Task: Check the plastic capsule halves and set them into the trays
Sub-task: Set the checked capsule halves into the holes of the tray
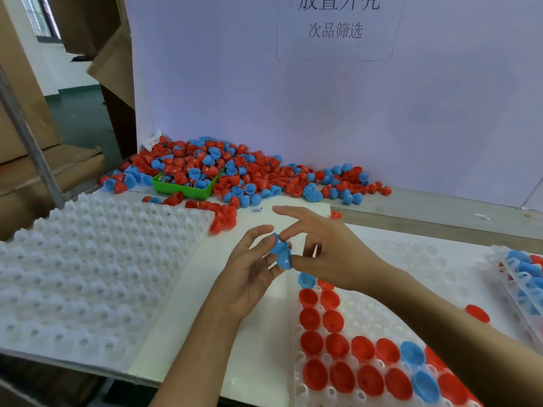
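Both hands (248, 271) (332, 254) raised, fingers (258, 230) pinching.

Red and blue capsule halves (235, 168), green bin (183, 190)

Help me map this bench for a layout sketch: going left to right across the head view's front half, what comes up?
Empty white tray → left hand → blue capsule half → right hand → stacked filled trays.

Bare board (188, 289) between trays; capsule pile (235, 171) blocks back.
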